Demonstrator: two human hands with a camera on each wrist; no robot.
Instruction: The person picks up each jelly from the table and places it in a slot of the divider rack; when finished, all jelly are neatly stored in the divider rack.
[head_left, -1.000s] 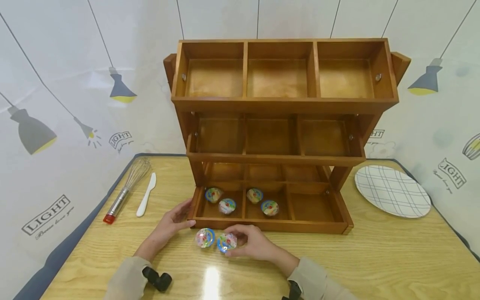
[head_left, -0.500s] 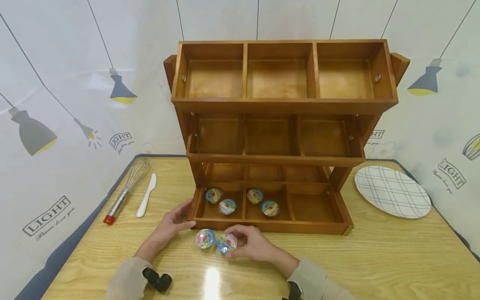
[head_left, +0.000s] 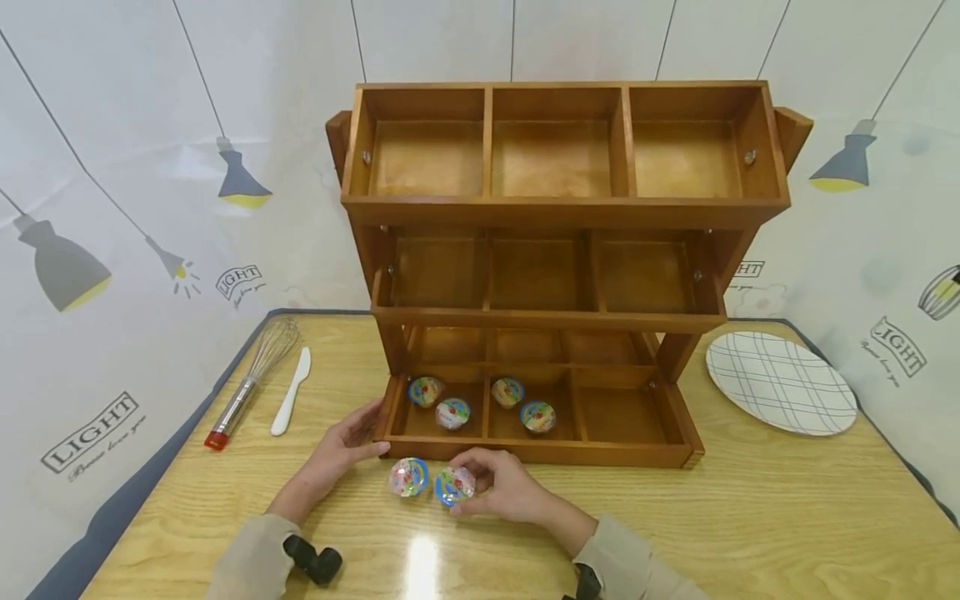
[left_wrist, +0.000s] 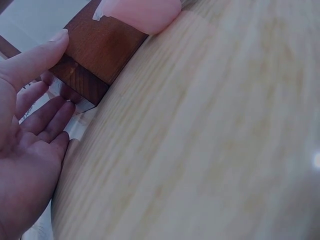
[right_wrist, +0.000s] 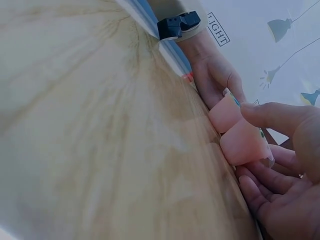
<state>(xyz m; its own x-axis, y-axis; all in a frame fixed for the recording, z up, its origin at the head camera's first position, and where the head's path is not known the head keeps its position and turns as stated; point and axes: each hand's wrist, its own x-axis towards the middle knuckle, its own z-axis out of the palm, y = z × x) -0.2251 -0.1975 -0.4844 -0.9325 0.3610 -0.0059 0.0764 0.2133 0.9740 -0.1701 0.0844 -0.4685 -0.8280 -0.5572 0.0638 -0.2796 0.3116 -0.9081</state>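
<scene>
Pink, tapered jelly cup (head_left: 454,485) with a printed, blue-edged lid is at the front of the light wood-grain counter (head_left: 750,525), its lid facing up. The person's right hand (head_left: 504,486) grasps it, thumb on the near side and fingers on the far side; whether its base touches the counter is unclear. Just beside it, to the left, stands a second pink cup (head_left: 408,477) with a similar lid.

The left hand (head_left: 342,443) grips the near left corner of a brown wooden three-tier rack (head_left: 540,452), thumb against the front board and fingers around the end. In the rack's bottom tier, two lidded cups (head_left: 453,413) sit in the left compartment and two more cups (head_left: 538,417) in the middle one.

Left of the rack lie a wire whisk (head_left: 251,379) with a red-tipped metal handle and a white plastic knife (head_left: 291,393). A round white plate (head_left: 780,383) with grey crossing lines lies to its right.
</scene>
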